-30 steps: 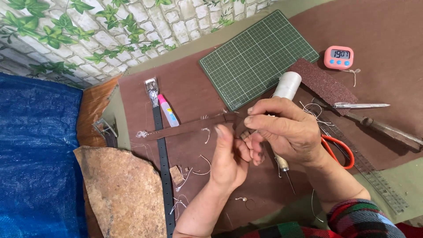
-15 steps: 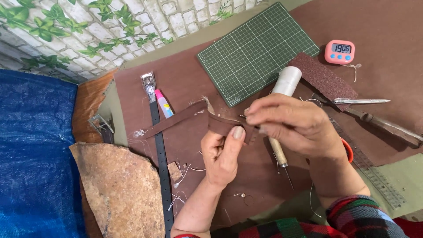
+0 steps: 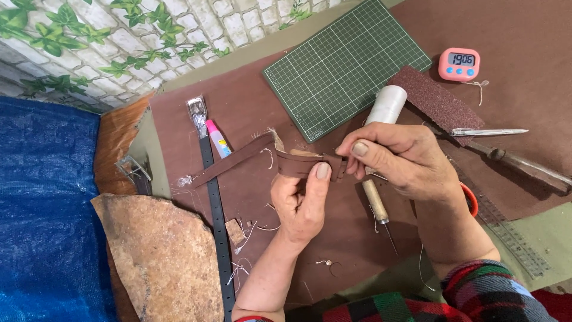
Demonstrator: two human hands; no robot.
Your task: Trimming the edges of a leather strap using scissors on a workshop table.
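Observation:
A long brown leather strap (image 3: 235, 159) runs from the left across a brown mat (image 3: 250, 113) to my hands. My left hand (image 3: 302, 203) pinches the strap's folded end, thumb on top. My right hand (image 3: 402, 158) grips the same end from the right with thumb and fingertips. A wooden-handled awl (image 3: 376, 206) lies on the mat just under my right hand. Orange scissors (image 3: 472, 200) are mostly hidden behind my right wrist.
A green cutting mat (image 3: 342, 65), a white thread spool (image 3: 387, 104), a sandpaper piece (image 3: 441, 104), a pink timer (image 3: 459, 64) and long metal tools (image 3: 512, 161) lie behind my hands. A dark belt (image 3: 215, 209), tan leather piece (image 3: 158, 256), glue tube (image 3: 217, 138), blue tarp (image 3: 47, 209) lie left.
My hands have shifted slightly. The strap's end is now folded over between both thumbs, and my left thumb rests on top of it.

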